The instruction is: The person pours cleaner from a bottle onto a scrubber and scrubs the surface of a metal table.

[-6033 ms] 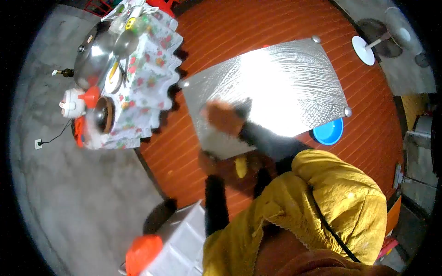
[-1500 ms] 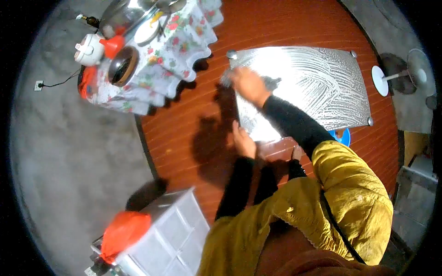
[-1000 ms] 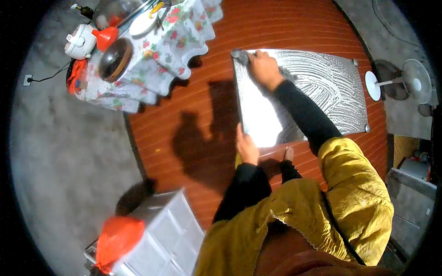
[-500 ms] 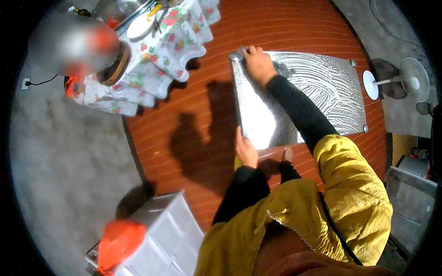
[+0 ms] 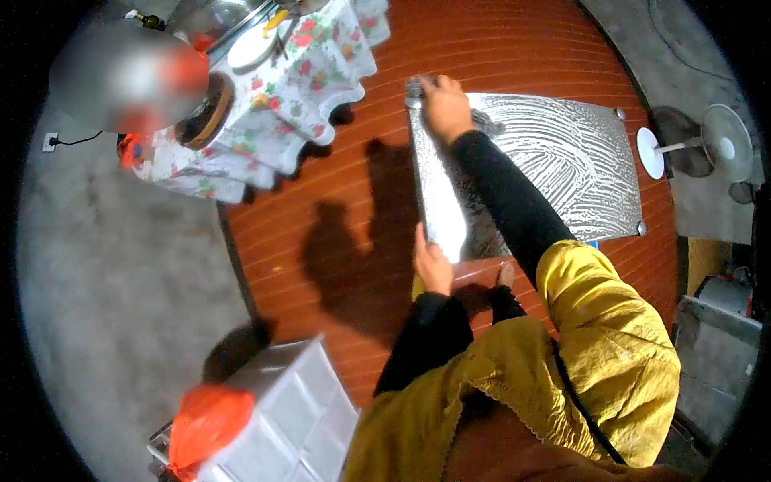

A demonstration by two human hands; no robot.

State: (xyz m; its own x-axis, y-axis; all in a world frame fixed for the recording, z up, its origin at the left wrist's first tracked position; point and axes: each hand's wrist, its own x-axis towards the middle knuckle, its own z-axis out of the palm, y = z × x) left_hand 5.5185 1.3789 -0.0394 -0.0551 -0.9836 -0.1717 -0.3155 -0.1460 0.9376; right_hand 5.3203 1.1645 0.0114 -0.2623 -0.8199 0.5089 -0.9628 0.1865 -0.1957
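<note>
A shiny glass-like sheet (image 5: 562,169) with silver corner caps and streaky wet marks is in front of me. My right hand (image 5: 447,108) is closed at its far left corner, over a small grey scrubber or cloth (image 5: 416,85) pressed against the corner cap; the fingers partly hide it. Lower down, my left hand (image 5: 434,265) grips the left edge near the corner closest to me, fingers along the rim. A dark patch on the sheet right of my right hand looks like a reflection or shadow.
At the upper left, a flowered tablecloth (image 5: 269,120) holds a white plate (image 5: 252,46) and a brown-rimmed pan (image 5: 215,120). A white fan (image 5: 650,153) stands at right. White drawers (image 5: 293,402) with a red bag (image 5: 207,426) are lower left. A blue basin is barely visible.
My right hand has moved from the sheet's lower left area to its far left corner. My left hand has come onto the left edge and stays there. The view has shifted.
</note>
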